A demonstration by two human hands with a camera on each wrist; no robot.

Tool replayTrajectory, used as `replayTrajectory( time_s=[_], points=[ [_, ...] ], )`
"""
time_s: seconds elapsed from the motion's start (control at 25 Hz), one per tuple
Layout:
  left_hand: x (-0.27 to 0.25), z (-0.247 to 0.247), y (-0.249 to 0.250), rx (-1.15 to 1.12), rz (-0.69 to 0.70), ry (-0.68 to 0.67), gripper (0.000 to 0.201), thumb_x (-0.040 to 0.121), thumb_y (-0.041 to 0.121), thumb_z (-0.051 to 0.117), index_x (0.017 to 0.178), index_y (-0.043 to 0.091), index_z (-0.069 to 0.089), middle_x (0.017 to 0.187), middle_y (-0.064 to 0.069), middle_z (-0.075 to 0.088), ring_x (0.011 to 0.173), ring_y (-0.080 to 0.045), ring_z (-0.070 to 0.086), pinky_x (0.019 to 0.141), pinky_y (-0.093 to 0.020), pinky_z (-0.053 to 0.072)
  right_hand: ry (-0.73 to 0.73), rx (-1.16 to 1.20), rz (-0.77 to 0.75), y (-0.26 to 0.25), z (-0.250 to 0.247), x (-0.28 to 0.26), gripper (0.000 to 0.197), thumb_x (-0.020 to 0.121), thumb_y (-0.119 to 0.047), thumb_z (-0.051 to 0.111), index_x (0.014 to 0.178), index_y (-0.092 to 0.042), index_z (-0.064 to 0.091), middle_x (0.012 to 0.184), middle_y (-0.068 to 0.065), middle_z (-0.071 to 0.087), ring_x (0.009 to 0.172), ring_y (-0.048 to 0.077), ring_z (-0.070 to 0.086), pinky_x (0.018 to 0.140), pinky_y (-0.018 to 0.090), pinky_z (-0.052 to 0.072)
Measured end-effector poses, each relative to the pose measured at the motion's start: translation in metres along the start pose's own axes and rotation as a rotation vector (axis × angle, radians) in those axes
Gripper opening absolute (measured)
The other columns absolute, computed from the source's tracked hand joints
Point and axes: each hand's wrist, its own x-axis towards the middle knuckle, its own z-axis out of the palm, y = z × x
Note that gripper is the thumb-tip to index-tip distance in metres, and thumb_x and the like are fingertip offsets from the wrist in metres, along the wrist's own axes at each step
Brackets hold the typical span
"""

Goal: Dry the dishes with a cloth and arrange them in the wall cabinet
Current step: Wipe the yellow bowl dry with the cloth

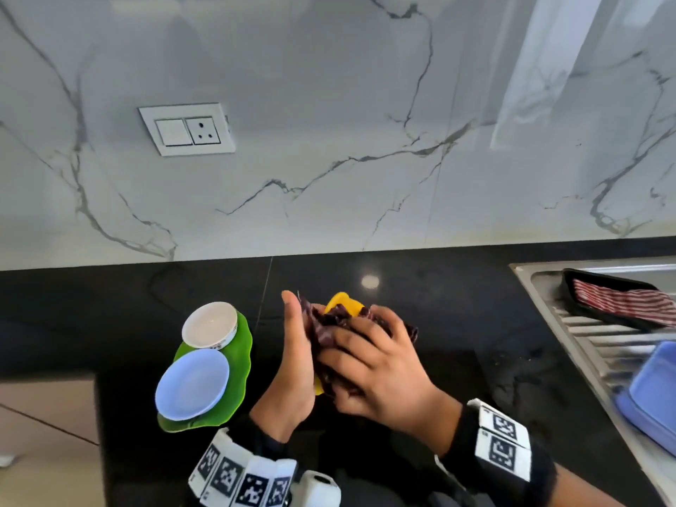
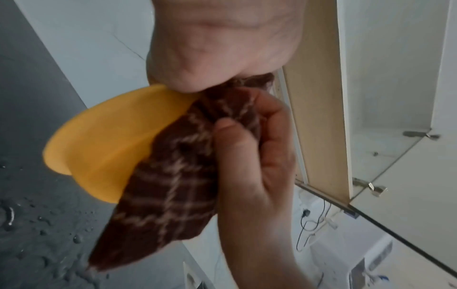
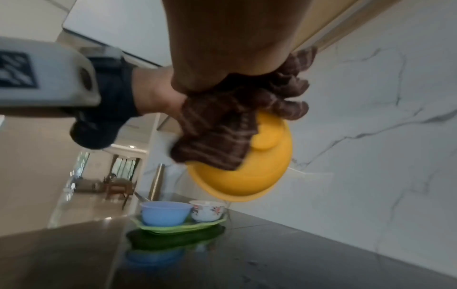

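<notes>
Hands mid-counter: left hand (image 1: 292, 364) cupping yellow bowl (image 1: 340, 301), right hand (image 1: 376, 364) gripping maroon cloth (image 1: 325, 323) against it. Green plate (image 1: 237, 378) at 9 o'clock, sink (image 1: 548, 287) at 3; bare counter (image 1: 457, 323) between.

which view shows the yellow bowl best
The right wrist view: the yellow bowl shows its rim and underside, with only the brown checked cloth over part. The left wrist view shows one side of it beside the cloth. The head view shows only slivers between the left hand and right hand.
</notes>
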Motion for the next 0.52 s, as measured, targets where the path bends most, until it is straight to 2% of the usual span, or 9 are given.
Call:
replayTrajectory(
  time_s=[0.08,0.12,0.2,0.24,0.28,0.36,0.4,0.48,0.52],
  points=[
    [-0.001,-0.006,-0.005,0.077,0.081,0.080,0.088,0.071,0.086,0.041,0.102,0.010,0.071,0.105,-0.013,0.073,0.104,-0.027,0.068,0.086,-0.037,0.054,0.010,0.068,0.202,0.010,-0.001,0.018,0.036,0.076,-0.042,0.055,0.109,-0.027,0.059,0.111,-0.006,0.067,0.103,0.021,0.060,0.094,0.041,0.044],
    [0.000,-0.008,-0.005,0.140,0.143,0.113,0.091,0.067,0.090,0.044,0.102,0.010,0.069,0.106,-0.014,0.071,0.106,-0.029,0.066,0.091,-0.042,0.050,0.022,0.174,0.386,0.016,-0.001,0.029,0.035,0.077,-0.044,0.052,0.107,-0.026,0.059,0.104,-0.006,0.068,0.097,0.019,0.061,0.088,0.039,0.046],
    [0.001,-0.011,-0.002,0.253,0.250,0.149,0.087,0.058,0.097,0.046,0.086,0.016,0.065,0.091,-0.020,0.065,0.090,-0.031,0.061,0.083,-0.050,0.047,0.054,0.511,0.805,0.030,0.000,0.048,0.039,0.081,-0.048,0.046,0.106,-0.023,0.061,0.093,-0.005,0.069,0.088,0.015,0.062,0.082,0.037,0.049],
    [0.001,-0.013,-0.001,0.306,0.286,0.149,0.085,0.056,0.099,0.043,0.081,0.020,0.063,0.088,-0.022,0.063,0.085,-0.033,0.060,0.080,-0.053,0.048,0.066,0.622,0.937,0.034,0.002,0.052,0.042,0.083,-0.051,0.043,0.107,-0.021,0.061,0.091,-0.005,0.069,0.087,0.014,0.063,0.082,0.036,0.049],
    [0.001,-0.015,0.002,0.343,0.311,0.140,0.083,0.057,0.099,0.040,0.079,0.022,0.062,0.088,-0.023,0.063,0.084,-0.035,0.059,0.080,-0.056,0.049,0.107,0.649,0.964,0.034,0.004,0.053,0.045,0.084,-0.052,0.040,0.107,-0.020,0.061,0.091,-0.006,0.069,0.088,0.012,0.064,0.082,0.032,0.048],
    [-0.001,-0.016,0.010,0.349,0.329,0.116,0.084,0.057,0.099,0.039,0.081,0.022,0.062,0.090,-0.021,0.065,0.088,-0.039,0.062,0.084,-0.056,0.050,0.230,0.555,0.805,0.024,0.003,0.052,0.043,0.087,-0.052,0.040,0.111,-0.022,0.059,0.096,-0.008,0.067,0.092,0.009,0.063,0.082,0.027,0.047],
    [-0.002,-0.016,0.014,0.317,0.322,0.096,0.087,0.057,0.098,0.040,0.083,0.018,0.062,0.090,-0.020,0.065,0.088,-0.038,0.062,0.083,-0.052,0.051,0.284,0.482,0.678,0.015,0.003,0.052,0.041,0.088,-0.049,0.043,0.113,-0.020,0.058,0.101,-0.006,0.066,0.096,0.012,0.062,0.084,0.028,0.046],
    [-0.003,-0.016,0.020,0.219,0.264,0.044,0.088,0.062,0.093,0.044,0.084,0.010,0.061,0.086,-0.018,0.064,0.083,-0.030,0.063,0.076,-0.038,0.053,0.318,0.293,0.382,-0.002,0.008,0.043,0.040,0.086,-0.048,0.051,0.112,-0.018,0.057,0.106,-0.001,0.062,0.100,0.020,0.058,0.088,0.032,0.044],
    [-0.004,-0.015,0.023,0.162,0.212,0.015,0.083,0.068,0.089,0.043,0.079,0.010,0.064,0.082,-0.014,0.064,0.081,-0.025,0.064,0.072,-0.030,0.053,0.308,0.186,0.237,-0.006,0.014,0.037,0.038,0.083,-0.048,0.055,0.109,-0.020,0.058,0.108,0.000,0.060,0.103,0.023,0.057,0.091,0.035,0.044]
  ],
)
